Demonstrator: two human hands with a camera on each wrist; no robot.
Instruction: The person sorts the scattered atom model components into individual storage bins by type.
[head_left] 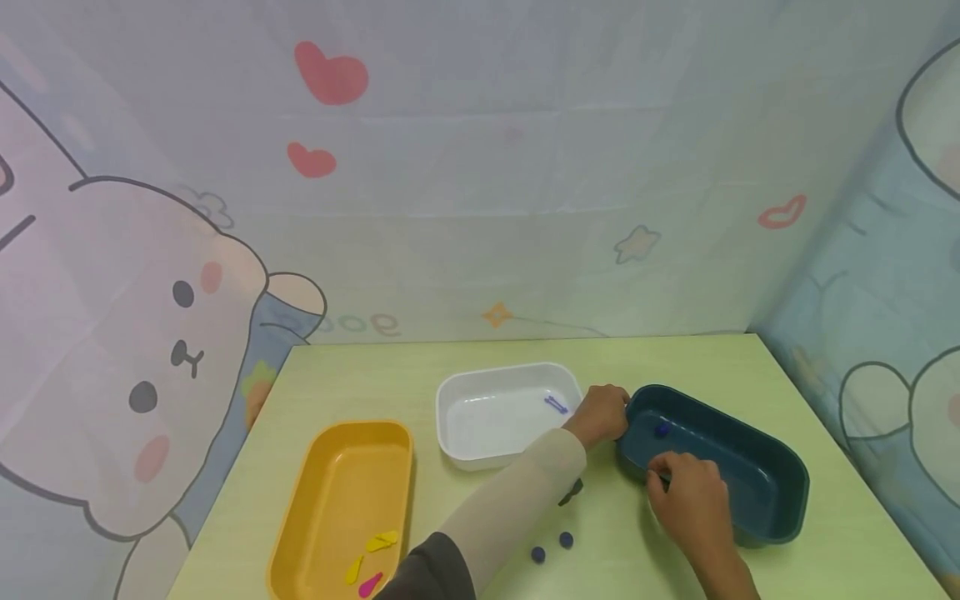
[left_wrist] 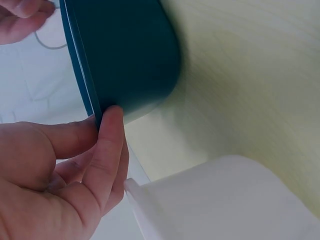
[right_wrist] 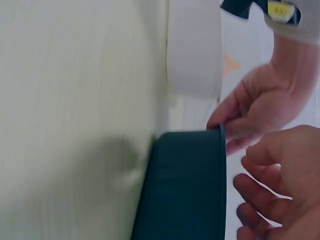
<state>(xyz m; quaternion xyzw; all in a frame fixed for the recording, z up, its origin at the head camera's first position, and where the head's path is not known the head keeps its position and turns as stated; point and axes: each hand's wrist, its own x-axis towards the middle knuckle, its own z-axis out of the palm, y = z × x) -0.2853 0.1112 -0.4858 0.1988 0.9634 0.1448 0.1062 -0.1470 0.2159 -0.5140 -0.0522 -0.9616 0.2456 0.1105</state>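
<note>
A dark teal basin [head_left: 742, 475] stands at the right of the table, with a small dark blue piece [head_left: 662, 429] inside near its left end. My left hand [head_left: 602, 414] pinches the basin's rim at that left end; the left wrist view has thumb and fingers on either side of the rim. Over the near long side hovers my right hand [head_left: 693, 504], fingers loosely curled. In the right wrist view its fingers [right_wrist: 255, 192] hold nothing visible, apart from the rim. Two small dark blue round pieces [head_left: 552, 547] lie on the table in front.
Left of the basin stands a white tray [head_left: 487, 421] with small purple pieces [head_left: 556, 405] in it. Farther left is a yellow tray [head_left: 341, 483] holding several yellow pieces [head_left: 382, 541] and a pink one [head_left: 370, 584]. A printed cloth [head_left: 525, 167] hangs behind the table.
</note>
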